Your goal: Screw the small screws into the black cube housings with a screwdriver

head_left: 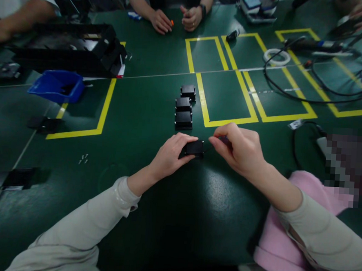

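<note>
The left hand [170, 152] grasps a black box [195, 146] near the centre of the frame, thumb along its near side and fingers over its far side. Just right of it, the right hand [243, 147] is curled, thumb and forefinger pinched together beside the box's right end; it seems closed around a dark item [226, 141], too blurred to name.

Work on the held box looks under way rather than finished, judging by how both hands are gathered at it. Above it in the frame, three more boxes stand in a column: a top box [188, 90], a middle box [183, 103] and a lower box [183, 118]. Small bright fittings show at their corners, as on the held one, but whether those three are done or waiting I cannot tell.

Some screws [83, 159] lie loose at the left of the frame, on the green table [152, 97], so it appears not every small part is used. A blue bin [43, 85] sits at upper left, with something dark inside, its contents too dim to count.
</note>
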`<state>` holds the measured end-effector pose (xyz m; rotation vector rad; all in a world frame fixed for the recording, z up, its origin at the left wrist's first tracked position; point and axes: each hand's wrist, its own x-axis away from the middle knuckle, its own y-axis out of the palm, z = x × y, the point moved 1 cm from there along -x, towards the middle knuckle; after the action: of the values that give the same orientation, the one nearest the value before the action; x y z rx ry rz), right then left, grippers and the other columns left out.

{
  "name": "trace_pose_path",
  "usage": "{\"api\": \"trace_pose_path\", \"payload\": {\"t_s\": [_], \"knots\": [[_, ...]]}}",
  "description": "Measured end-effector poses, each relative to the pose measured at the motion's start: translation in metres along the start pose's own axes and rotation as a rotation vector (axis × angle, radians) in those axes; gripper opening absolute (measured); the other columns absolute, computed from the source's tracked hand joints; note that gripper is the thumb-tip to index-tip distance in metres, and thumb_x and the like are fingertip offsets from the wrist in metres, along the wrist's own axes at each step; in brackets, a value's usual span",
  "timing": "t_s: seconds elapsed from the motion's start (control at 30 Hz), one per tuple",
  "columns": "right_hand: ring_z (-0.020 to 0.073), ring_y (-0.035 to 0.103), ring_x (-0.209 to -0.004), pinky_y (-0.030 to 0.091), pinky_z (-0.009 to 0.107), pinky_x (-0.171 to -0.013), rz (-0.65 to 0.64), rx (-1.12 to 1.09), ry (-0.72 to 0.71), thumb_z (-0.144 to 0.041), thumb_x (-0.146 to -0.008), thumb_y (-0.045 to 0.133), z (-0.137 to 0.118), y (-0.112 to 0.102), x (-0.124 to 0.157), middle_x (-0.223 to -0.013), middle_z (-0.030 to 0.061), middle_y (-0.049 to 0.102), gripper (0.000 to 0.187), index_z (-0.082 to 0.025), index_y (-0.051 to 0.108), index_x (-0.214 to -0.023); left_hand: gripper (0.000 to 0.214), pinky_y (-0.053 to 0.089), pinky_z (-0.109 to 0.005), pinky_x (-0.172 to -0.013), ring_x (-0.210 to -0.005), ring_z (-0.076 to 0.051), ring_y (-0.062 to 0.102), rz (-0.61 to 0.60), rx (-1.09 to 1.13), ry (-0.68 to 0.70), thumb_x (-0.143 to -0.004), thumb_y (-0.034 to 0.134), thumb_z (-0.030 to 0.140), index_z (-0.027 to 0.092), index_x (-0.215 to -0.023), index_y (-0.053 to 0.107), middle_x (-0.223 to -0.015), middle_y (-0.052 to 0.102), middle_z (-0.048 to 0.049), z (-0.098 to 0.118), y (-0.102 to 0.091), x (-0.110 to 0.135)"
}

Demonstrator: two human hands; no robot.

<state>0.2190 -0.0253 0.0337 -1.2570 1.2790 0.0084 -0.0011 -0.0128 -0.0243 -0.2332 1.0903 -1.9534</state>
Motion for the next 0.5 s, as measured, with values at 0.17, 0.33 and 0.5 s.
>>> {"api": "trace_pose_path", "payload": {"t_s": [0.17,0.33,0.5], "knots": [[0.0091,0.057,-0.053,0.042,0.022,-0.055,-0.016,-0.001,-0.052,-0.018,-0.099,0.05,-0.0054,-0.0026,0.0,-0.065,-0.0021,0.065,0.009,-0.018,0.057,-0.093,0.04,0.05,-0.045,-0.102,-0.118,-0.026,0.06,-0.007,0.007,-0.007,-0.095,0.067,0.025,0.019,-0.132,0.053,-0.127,0.063,-0.0106,0.0006,0.0002,0.0003],[0.0101,0.051,-0.05,0.04,0.025,-0.054,-0.063,0.031,-0.116,-0.02,-0.098,0.053,-0.0105,-0.0055,-0.0004,-0.061,-0.0018,0.063,0.014,-0.019,0.057,-0.085,0.04,0.049,-0.045,-0.102,-0.118,-0.026,0.059,-0.005,0.017,-0.007,-0.095,0.067,0.023,0.019,-0.132,0.053,-0.128,0.063,-0.0102,0.0009,0.0004,0.0009],[0.0096,0.051,-0.049,0.037,0.026,-0.053,-0.063,0.043,-0.103,-0.028,-0.102,0.05,-0.0097,-0.0069,-0.0001,-0.058,-0.0026,0.062,0.023,-0.021,0.056,-0.081,0.041,0.049,-0.045,-0.102,-0.118,-0.026,0.059,-0.006,0.019,-0.009,-0.094,0.068,0.022,0.018,-0.132,0.053,-0.128,0.063,-0.0111,0.0009,0.0005,0.0009]]}}
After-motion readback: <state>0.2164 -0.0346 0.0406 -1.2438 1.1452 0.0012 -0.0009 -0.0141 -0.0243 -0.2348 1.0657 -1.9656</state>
